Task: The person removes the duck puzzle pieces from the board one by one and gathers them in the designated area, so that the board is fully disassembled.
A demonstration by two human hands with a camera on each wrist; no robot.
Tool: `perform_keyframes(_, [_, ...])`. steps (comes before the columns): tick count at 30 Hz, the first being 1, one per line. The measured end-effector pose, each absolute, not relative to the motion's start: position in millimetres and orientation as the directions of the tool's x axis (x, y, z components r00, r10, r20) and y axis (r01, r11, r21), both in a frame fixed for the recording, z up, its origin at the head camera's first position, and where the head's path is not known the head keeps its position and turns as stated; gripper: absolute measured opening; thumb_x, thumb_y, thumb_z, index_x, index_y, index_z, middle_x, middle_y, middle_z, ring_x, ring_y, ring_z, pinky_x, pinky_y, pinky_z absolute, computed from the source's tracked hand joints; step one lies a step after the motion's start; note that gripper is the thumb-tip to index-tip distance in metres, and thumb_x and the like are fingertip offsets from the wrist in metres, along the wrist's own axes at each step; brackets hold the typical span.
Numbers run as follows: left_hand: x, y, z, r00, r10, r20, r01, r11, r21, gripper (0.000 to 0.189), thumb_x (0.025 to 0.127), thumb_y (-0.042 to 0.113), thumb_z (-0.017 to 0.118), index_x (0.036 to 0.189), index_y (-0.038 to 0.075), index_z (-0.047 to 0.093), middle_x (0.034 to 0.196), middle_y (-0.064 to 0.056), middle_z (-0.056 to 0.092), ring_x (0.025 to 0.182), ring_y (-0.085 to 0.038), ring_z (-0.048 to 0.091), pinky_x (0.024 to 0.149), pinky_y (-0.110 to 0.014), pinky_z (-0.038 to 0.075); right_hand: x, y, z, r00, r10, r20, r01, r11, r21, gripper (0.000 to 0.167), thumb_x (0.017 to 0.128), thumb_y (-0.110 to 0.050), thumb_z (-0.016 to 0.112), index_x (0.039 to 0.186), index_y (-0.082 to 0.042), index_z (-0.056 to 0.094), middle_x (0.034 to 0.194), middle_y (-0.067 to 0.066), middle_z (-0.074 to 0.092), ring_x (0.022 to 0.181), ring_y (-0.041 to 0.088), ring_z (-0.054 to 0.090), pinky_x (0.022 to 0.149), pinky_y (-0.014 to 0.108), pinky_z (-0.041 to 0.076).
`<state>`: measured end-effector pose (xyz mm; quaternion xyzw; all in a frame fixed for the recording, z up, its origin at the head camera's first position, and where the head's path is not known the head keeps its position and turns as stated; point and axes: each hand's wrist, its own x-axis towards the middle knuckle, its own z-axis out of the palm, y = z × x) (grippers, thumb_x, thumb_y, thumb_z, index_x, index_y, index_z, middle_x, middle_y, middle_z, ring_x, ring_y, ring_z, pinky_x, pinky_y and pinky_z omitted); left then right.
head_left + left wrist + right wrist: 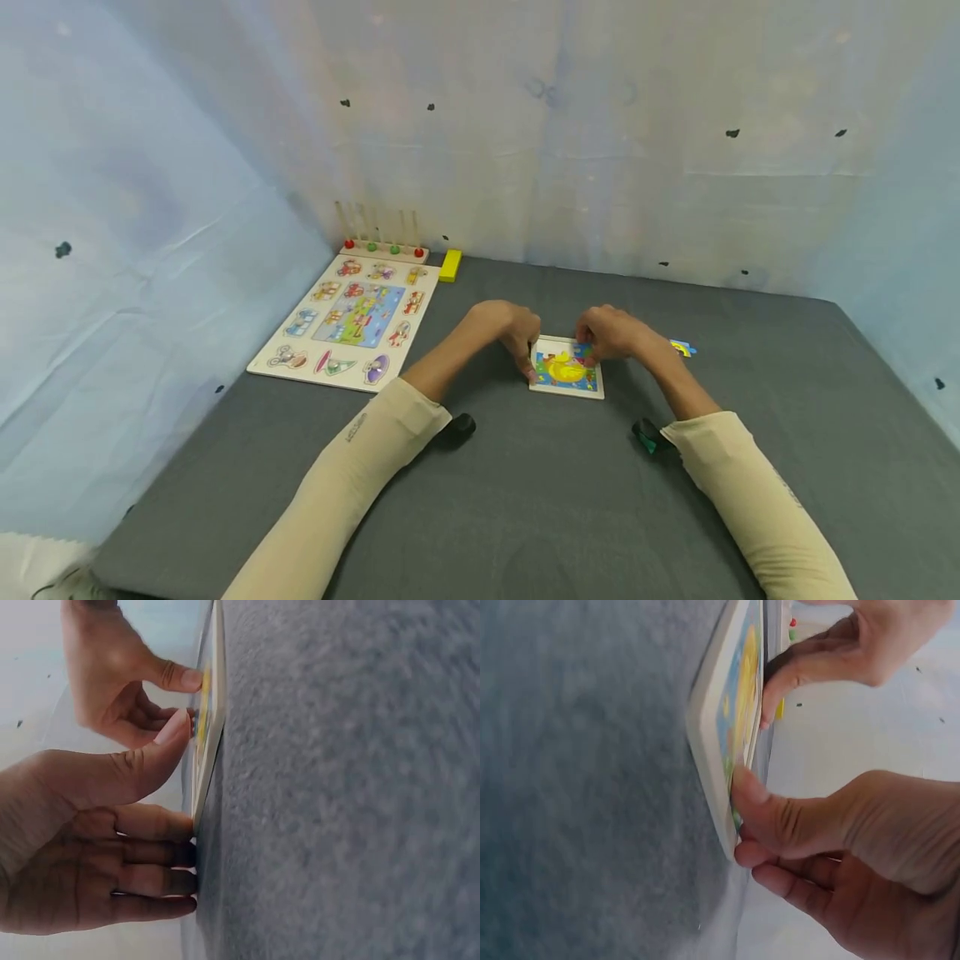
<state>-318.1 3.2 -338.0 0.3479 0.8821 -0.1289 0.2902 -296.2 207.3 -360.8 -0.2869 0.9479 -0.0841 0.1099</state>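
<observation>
A small wooden jigsaw puzzle (567,372) in a pale tray, with a yellow duck picture, lies flat on the grey table. Bare pale tray shows along its far side. At its left edge, my left hand (519,337) steadies the tray, thumb over the rim and the other fingers down beside it. My right hand (606,332) is over the far right corner, pinching a blue-green puzzle piece (582,351) between thumb and index finger; the fingers hide much of that piece. Beyond the right wrist, another blue and yellow puzzle piece (682,348) lies partly hidden on the table.
A large peg puzzle board (300,354) lies to the left. Behind it stand a wooden bead rack (384,252) with upright rods and a yellow block (450,265). Pale sheeting (600,167) walls the back and sides of the grey table (540,500).
</observation>
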Motion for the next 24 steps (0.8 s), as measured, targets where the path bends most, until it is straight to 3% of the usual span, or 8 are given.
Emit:
perform_keyframes(7, [-313.7,6.1,-341.9,-0.594,0.524,-0.611,0.689,0.723,-0.050,0.071,0.086,0.067,0.076,0.127,0.009,0.069,0.099,0.004,0.051,0.091,-0.012,0.047,0.078,-0.027,0.039,-288.4,203.4,-364.2,-0.829,-0.527,-0.188,-0.491,0.846,-0.207,0.033,0.082,-0.008,0.089,0.108,0.001,0.070,0.101,0.014,0.069,0.086,0.022,0.060,0.080,0.040,0.055])
perform_keyframes(12, [-311.5,12.2,-341.5,-0.624,0.473,-0.622,0.657,0.749,-0.090,0.085,0.083,0.068,0.078,0.140,0.008,0.061,0.114,0.003,0.060,0.098,-0.012,0.050,0.087,-0.028,0.046,-288.9,204.2,-364.5,-0.831,-0.523,-0.189,-0.483,0.847,-0.221,0.034,0.082,-0.008,0.089,0.110,0.001,0.070,0.104,0.014,0.069,0.089,0.023,0.062,0.083,0.042,0.056])
perform_keyframes(16, [-312.5,12.3,-340.7,-0.617,0.467,-0.633,0.660,0.745,-0.095,0.084,0.085,0.068,0.076,0.142,0.009,0.061,0.121,0.002,0.063,0.100,-0.012,0.050,0.087,-0.028,0.046,-291.4,205.9,-364.3,-0.825,-0.532,-0.188,-0.491,0.841,-0.227,0.035,0.083,-0.007,0.088,0.111,0.002,0.069,0.105,0.015,0.069,0.091,0.023,0.062,0.085,0.043,0.057])
perform_keyframes(21, [-313.0,11.6,-339.6,-0.604,0.481,-0.635,0.673,0.734,-0.084,0.080,0.086,0.068,0.075,0.139,0.009,0.063,0.123,0.001,0.065,0.099,-0.012,0.052,0.088,-0.029,0.047,-293.0,209.4,-362.3,-0.806,-0.562,-0.187,-0.516,0.821,-0.243,0.022,0.083,-0.006,0.088,0.096,-0.001,0.071,0.103,0.014,0.069,0.087,0.022,0.061,0.080,0.039,0.056])
perform_keyframes(24, [-313.1,11.3,-338.3,-0.607,0.483,-0.631,0.674,0.734,-0.085,0.079,0.085,0.068,0.075,0.137,0.010,0.064,0.123,0.001,0.067,0.099,-0.012,0.053,0.089,-0.030,0.048,-293.2,209.9,-361.0,-0.799,-0.574,-0.179,-0.525,0.811,-0.258,0.022,0.083,-0.005,0.088,0.097,0.000,0.072,0.105,0.016,0.070,0.088,0.023,0.064,0.081,0.040,0.057])
